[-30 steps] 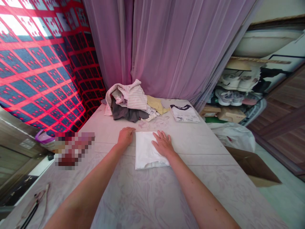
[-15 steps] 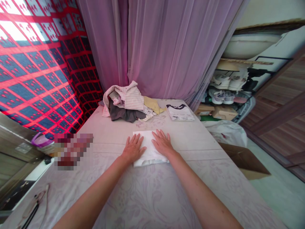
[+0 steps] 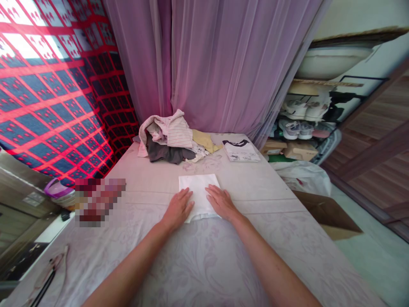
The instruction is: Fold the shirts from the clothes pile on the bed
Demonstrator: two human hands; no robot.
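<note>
A white folded garment (image 3: 200, 192) lies flat on the pale patterned bed cover (image 3: 198, 264) in front of me. My left hand (image 3: 179, 207) rests on its left edge, fingers stretched forward. On its right edge lies my right hand (image 3: 220, 201), palm down with the fingers extended. Farther back stands a loose pile of clothes: a pink striped garment (image 3: 179, 130) on top, a dark grey one (image 3: 169, 154) below and a yellow one (image 3: 204, 140) beside it. A folded white T-shirt (image 3: 241, 153) with a dark collar lies at the back right.
Eyeglasses (image 3: 53, 266) lie at the near left. A pixelated patch covers something beside a purple-rimmed bucket (image 3: 59, 189). Off the right edge are an open cardboard box (image 3: 329, 215), a white plastic bag (image 3: 306, 175) and a rack with shoes (image 3: 292, 128). Purple curtains (image 3: 223, 64) hang behind.
Both hands have slid back toward me over the white garment, uncovering more of its far part. The clothes pile and the folded T-shirt have stayed in place.
</note>
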